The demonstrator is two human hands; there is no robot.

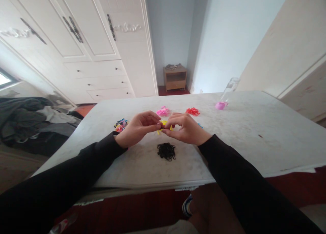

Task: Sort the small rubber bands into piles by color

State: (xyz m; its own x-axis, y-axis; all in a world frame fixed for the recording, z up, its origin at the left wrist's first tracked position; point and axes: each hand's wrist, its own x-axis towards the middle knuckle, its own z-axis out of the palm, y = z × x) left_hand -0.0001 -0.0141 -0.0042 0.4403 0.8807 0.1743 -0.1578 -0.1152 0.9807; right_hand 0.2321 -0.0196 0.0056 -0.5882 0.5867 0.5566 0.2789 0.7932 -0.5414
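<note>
My left hand (140, 128) and my right hand (185, 128) meet above the middle of the table, thumb and finger of each pinched together. A small dark bit shows between their fingertips, too small to name. Right under the fingertips lies a pile of yellow rubber bands (165, 123), partly covered by the hands. Nearer to me is a heap of black rubber bands (166, 151). Beyond the hands are pink rubber bands (163, 111) and red rubber bands (193, 111). A mixed-colour pile (121, 124) sits beside my left wrist. Something blue (200, 125) peeks out by my right hand.
A clear glass bottle (230, 88) with a pink bottom part stands at the table's (254, 132) far right. Dark and grey clothes (38, 122) are heaped left of the table. Behind are a white wardrobe (102, 71) and a small wooden nightstand (175, 78).
</note>
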